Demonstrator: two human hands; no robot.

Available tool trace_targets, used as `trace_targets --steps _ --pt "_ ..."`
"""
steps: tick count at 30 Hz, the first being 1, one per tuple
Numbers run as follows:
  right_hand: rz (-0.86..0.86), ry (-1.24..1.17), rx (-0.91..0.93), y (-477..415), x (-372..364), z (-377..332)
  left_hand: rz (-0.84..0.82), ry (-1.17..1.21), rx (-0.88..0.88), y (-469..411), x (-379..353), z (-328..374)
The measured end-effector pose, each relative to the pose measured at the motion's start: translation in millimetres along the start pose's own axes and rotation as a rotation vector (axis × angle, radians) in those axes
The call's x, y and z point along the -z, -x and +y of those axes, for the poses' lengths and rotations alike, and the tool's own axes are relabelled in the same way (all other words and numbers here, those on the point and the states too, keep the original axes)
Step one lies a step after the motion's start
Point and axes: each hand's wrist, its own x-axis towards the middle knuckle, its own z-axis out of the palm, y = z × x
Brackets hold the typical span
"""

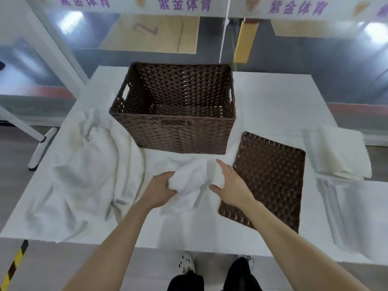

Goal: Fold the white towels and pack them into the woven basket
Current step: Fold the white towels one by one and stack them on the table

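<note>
Right at the middle of the white table [273,101], just on my side of the woven basket [174,133], sits the small white towel [189,183], bunched into a loose roll between both hands. The left hand [161,190] grips its left end, fingers curled into the cloth. The right hand [231,183] lies against the right end with its fingers stretched nearly straight and the thumb spread out along the towel's near side; I see no curl there, only contact.

The basket is dark brown, stands upright with its open top facing the camera, and I can see only bare weave inside it. Its flat woven lid [270,181] lies on the table to the right of the hands, near the right wrist.

Left of the basket, a large crumpled towel [84,169] sprawls over the table down to its near edge. At the far right, a folded towel [340,152] rests on the table's edge, and a second folded pile [357,217] lies nearer to me.
</note>
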Motion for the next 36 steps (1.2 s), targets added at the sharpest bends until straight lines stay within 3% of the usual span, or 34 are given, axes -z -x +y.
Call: trace_targets --steps 3,7,10,14,17,18,20,22,23,25,29,33,36 --pt "-0.007 -0.326 -0.054 -3.7 32.1 -5.6 -0.051 0.021 -0.222 -10.1 19.4 52.8" --pt "0.116 -0.31 -0.053 10.3 91.2 -6.0 -0.052 0.036 -0.337 -38.1 34.7 124.3" --pt "0.289 -0.404 -0.023 27.0 157.7 -0.2 0.087 0.094 -0.358 -59.1 38.3 177.2" --pt "0.495 -0.353 0.044 38.1 261.9 4.4 0.302 0.191 -0.478 -88.9 36.6 273.0" --pt "0.658 -0.365 0.098 36.1 334.1 -3.6 0.527 0.131 -0.498 -111.4 35.7 353.7" --pt "0.706 -0.362 0.098 33.4 354.3 -4.6 0.501 0.154 -0.489 -113.7 35.3 378.6" --pt "0.743 -0.364 0.081 27.6 387.9 -5.3 0.212 0.4 -0.522 -108.3 30.0 421.5" --pt "0.66 -0.466 0.119 20.2 409.7 0.1 -0.038 0.503 -0.577 -108.3 19.3 447.4" --pt "0.581 -0.57 0.15 17.8 415.9 4.4 -0.072 0.465 -0.618 -110.8 11.8 455.2" --pt "0.433 -0.705 0.193 16.2 421.6 16.3 -0.015 0.374 -0.661 -116.8 -1.8 467.0" --pt "0.401 -0.458 0.258 8.3 423.0 54.8 0.068 0.449 -0.589 -128.1 -12.8 483.1" --pt "0.513 -0.226 0.23 -1.3 431.2 74.3 0.073 0.468 -0.552 -136.0 -19.9 493.9" --pt "0.624 -0.237 0.202 -9.7 444.3 81.5 0.214 0.538 -0.491 -150.1 -10.0 495.7"
